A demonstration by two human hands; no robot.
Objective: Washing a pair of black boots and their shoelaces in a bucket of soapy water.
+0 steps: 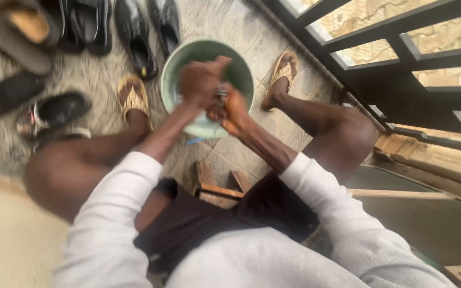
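I sit on a low wooden stool with a green basin on the tiled floor between my feet. My left hand and my right hand are held together over the basin, both closed around a small dark, wet thing that is too blurred to name. The frame is motion-blurred. White sleeves cover my forearms.
Several dark shoes and sandals lie on the floor at the left and top. A black metal railing runs along the right. I wear tan woven sandals. A wooden plank lies at the right.
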